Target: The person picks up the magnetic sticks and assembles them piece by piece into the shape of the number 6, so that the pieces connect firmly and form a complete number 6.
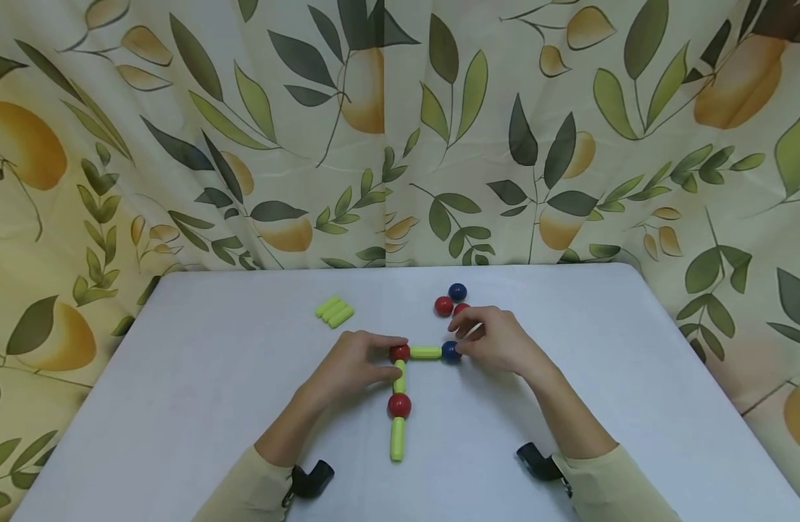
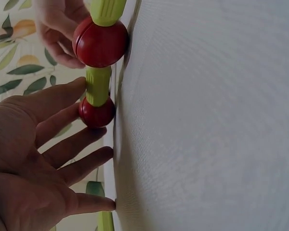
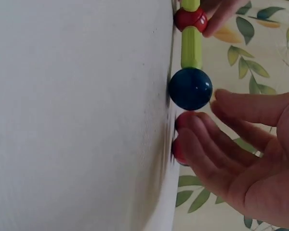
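Note:
On the white table lies an L-shaped chain of green sticks and balls. My left hand [image 1: 351, 366] holds its corner, with the thumb against a green stick [image 2: 98, 84] and fingers at the far side of the corner red ball [image 2: 97, 114]. Another red ball [image 1: 399, 405] and a green stick [image 1: 397, 438] extend toward me. To the right, a green stick [image 1: 425, 352] joins the corner to a blue ball [image 1: 449, 351]. My right hand [image 1: 501, 341] is beside that blue ball, thumb tip close to it. Its other fingers bend loosely and hold nothing.
Behind the right hand sit a loose red ball [image 1: 443, 306], a second red ball [image 1: 461, 309] partly hidden by the fingers, and a loose blue ball [image 1: 457, 292]. Several green sticks [image 1: 335, 312] lie together at the back left. A leaf-patterned curtain [image 1: 400, 181] hangs behind the table [image 1: 211, 377].

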The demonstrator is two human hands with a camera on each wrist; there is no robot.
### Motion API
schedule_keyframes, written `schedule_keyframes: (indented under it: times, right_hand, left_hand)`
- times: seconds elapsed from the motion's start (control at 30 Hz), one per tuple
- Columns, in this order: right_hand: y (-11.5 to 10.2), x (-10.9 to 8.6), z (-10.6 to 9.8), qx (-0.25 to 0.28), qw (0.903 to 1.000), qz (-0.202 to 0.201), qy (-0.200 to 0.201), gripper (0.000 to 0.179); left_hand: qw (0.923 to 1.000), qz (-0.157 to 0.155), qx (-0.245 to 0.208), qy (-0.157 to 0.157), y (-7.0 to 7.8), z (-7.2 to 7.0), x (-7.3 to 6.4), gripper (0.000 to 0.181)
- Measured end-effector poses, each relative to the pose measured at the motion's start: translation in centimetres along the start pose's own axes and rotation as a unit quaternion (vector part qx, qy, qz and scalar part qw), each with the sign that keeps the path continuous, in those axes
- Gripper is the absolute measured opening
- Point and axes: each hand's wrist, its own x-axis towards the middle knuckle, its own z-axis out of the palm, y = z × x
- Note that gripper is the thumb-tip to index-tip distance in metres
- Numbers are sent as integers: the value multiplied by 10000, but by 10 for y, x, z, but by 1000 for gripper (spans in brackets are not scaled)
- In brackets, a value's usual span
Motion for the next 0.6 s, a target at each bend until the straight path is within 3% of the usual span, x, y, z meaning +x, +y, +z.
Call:
schedule_keyframes:
  times: [0.13,0.23,0.6]
  right_hand:
    - [4,-1,-6,19,9984,47,566,19]
    - [7,0,-9,56,9971,160,748,23]
    - [13,8,-9,-30,9975,530,469,52]
  left_hand:
    - [10000,-22,-3,-10,2,0,1,52]
    - [10000,-45,-7,-25,2,0,1,52]
    - [10000,-57,-9,-47,0,-1,2,52]
